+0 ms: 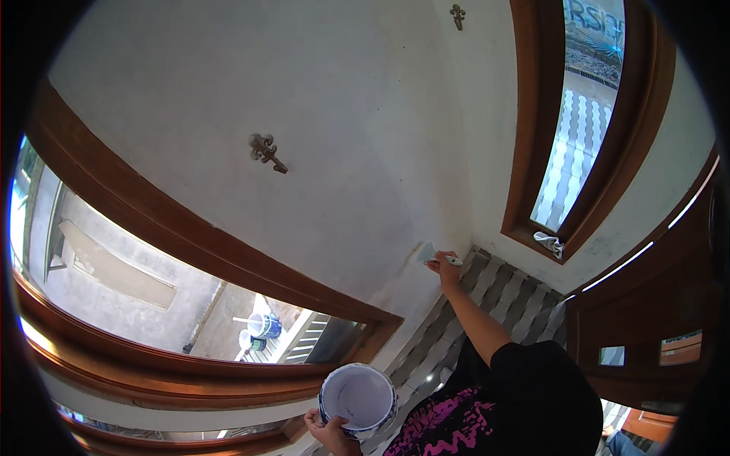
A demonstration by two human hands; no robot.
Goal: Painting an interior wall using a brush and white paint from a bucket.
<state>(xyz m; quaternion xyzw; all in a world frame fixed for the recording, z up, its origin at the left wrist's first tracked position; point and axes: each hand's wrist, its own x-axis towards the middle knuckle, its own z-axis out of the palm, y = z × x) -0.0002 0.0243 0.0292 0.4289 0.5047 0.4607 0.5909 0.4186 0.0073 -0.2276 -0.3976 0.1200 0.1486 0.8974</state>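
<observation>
My right hand is closed around the handle of a paintbrush. The pale bristles lie against the lower part of the whitish wall, close to the corner. Down at the lower edge, my left hand grips the near left side of a round paint bucket, thumb over the rim and fingers outside. The bucket's inside looks coated with white paint; how deep the paint is I cannot tell.
A brown window frame runs along the left. Metal ornaments hang on the wall. Right of the corner, a crumpled cloth lies on a narrow window's sill, near a wooden door. Through the left window, paint buckets show outside.
</observation>
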